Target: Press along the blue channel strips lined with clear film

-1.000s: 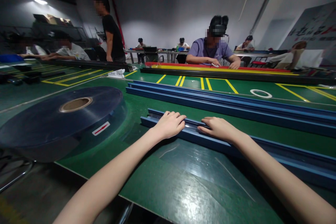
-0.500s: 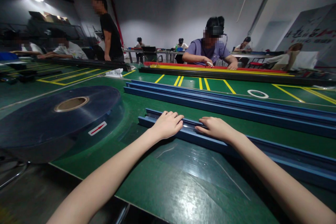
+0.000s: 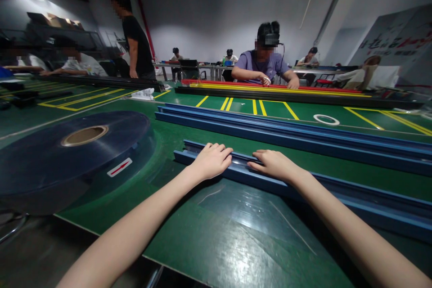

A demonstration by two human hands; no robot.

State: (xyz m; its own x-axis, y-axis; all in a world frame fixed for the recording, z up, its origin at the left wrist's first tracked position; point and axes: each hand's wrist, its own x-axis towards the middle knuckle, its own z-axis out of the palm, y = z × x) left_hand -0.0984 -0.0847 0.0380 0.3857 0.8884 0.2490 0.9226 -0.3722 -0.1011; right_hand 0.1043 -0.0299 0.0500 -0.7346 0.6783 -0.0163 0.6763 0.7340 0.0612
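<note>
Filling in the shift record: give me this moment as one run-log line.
left hand: resting on near blue rail | right hand: flat on same rail | film roll: left on table

No text legible: red lettering on banner too blurred; roll label showed only a red arrow.

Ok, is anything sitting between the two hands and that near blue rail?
Nothing visible is. The left hand and right hand both rest directly on the near blue rail, fingers over its top edge. The big film roll lies off to the left, apart from the rail.
</note>
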